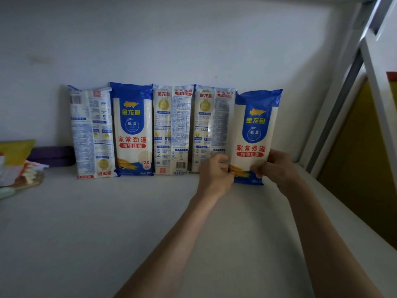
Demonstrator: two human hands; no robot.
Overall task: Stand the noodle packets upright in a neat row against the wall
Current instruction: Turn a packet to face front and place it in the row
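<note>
Where the two bare forearms reach up from the bottom edge, the left hand and right hand meet on the lower part of the fifth packet, one at each side edge, fingers curled round it. That packet shows its front, blue top and blue-and-yellow foot, and tilts a little to the right; its base sits at the pale shelf, slightly nearer than the others, and its left edge overlaps the fourth packet.

Behind the hands, four packets stand upright side by side against the white wall. The fourth packet and the third packet show their printed backs. The second packet shows its front. The first packet, at the left end, shows its back and stands upside down.

Further left lie a purple box, a yellow bag and some loose wrappers. A white frame runs up the right side.
</note>
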